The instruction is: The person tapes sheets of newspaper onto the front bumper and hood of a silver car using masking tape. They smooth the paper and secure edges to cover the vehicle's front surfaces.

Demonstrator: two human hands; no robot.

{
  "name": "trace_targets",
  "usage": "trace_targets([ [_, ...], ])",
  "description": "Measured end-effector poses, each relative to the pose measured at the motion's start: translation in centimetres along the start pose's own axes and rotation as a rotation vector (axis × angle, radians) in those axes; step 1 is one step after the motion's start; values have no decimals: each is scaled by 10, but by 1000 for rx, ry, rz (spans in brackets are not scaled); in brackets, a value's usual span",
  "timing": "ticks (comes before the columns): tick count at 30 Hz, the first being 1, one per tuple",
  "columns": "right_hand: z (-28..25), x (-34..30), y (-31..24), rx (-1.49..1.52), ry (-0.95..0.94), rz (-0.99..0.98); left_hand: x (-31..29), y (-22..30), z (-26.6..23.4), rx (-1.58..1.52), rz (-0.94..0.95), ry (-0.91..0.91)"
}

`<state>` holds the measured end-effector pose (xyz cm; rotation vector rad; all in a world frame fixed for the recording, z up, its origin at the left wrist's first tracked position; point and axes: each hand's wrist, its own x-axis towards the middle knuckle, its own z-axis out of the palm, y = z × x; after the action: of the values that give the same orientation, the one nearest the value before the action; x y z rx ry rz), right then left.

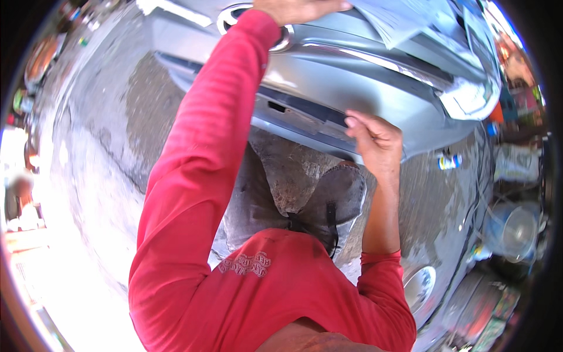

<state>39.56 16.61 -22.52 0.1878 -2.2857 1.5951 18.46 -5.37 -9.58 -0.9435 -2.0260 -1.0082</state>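
The silver end of a car (pixel 328 76) stretches across the top of the head view, right in front of me. My left hand (pixel 302 8) reaches up to it and lies just above a round chrome-ringed part (pixel 285 38), fingers stretched out; the frame's upper edge cuts it off. My right hand (pixel 376 138) is beside the lower bumper (pixel 311 122), thumb and fingers pressed together. Whatever may be in that pinch is too small to make out. Printed paper sheets (pixel 393 20) cover part of the car's upper right, above a lamp (pixel 472 97).
A small can (pixel 450 162) is on the floor right of the bumper. Farther right are a clear plastic tub (pixel 519 232), thin hoses and clutter. A round pale container (pixel 419 287) stands by my right elbow. Wet patches mark the concrete floor (pixel 94 117).
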Motion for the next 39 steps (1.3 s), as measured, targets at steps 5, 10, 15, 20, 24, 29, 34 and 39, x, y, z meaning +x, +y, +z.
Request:
trace_targets([
  [5, 10, -3, 13, -69, 39, 6, -65, 3, -48, -583, -156, 390],
  [10, 44, -14, 16, 235, -109, 108, -221, 49, -50, -485, -178, -209],
  [15, 90, -18, 39, 294, -305, 148, -262, 69, -41, -501, -384, -500],
  [20, 108, -17, 35, 395, -336, 267, -254, 56, -62, -334, -361, -632],
  [24, 123, -17, 29, 188, -352, 68, -258, 43, -67, -214, -208, -563],
  [29, 139, -20, 27, 280, -414, 71, -259, 31, -84, -182, -344, -670],
  [34, 156, -12, 9, 296, -226, 222, -264, 16, -86, -269, -239, -594],
  [39, 160, -13, 4, 166, -345, 258, -265, 7, -95, -212, -209, -699],
])
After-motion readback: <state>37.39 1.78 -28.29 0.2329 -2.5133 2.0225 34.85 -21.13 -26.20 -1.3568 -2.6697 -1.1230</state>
